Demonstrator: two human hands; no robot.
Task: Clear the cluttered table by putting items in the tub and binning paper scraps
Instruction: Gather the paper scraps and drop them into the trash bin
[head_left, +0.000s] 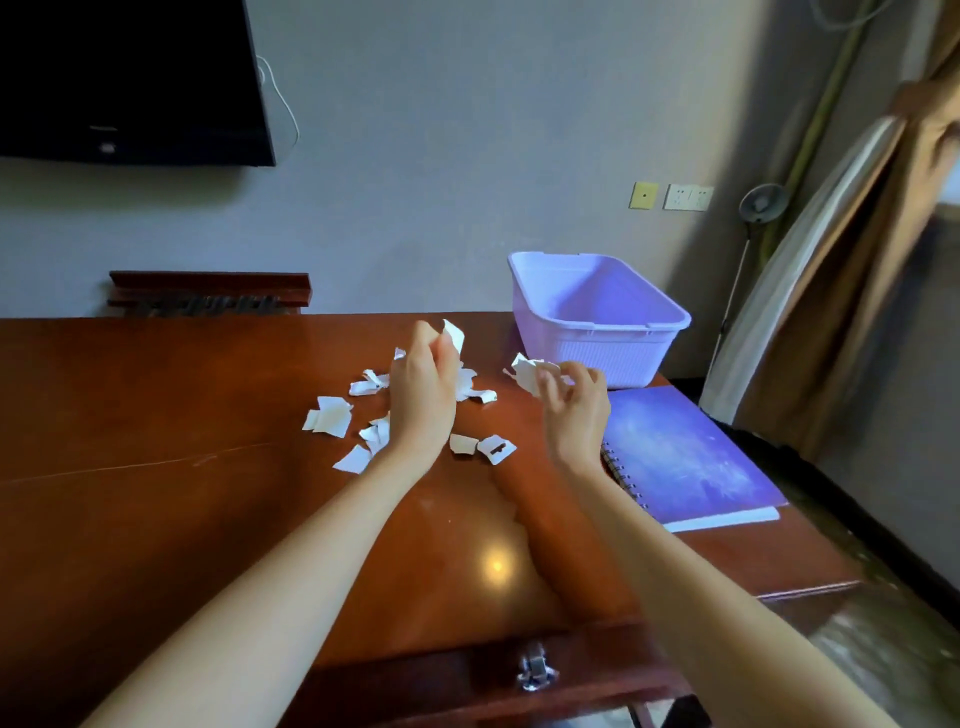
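Both forearms reach out over the brown counter (156, 467), where the left hand (421, 395) and the right hand (574, 402) each pinch a white scrap, above torn paper scraps (332, 415) strewn beside a purple notebook (685, 457), the lilac tub (597, 322) beyond.

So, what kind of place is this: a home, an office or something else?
Probably a hotel room or a bedroom. A flat black television hangs on the wall, long brown fabric curtains hang at the right, and the glossy reddish-brown wooden table has a drawer.
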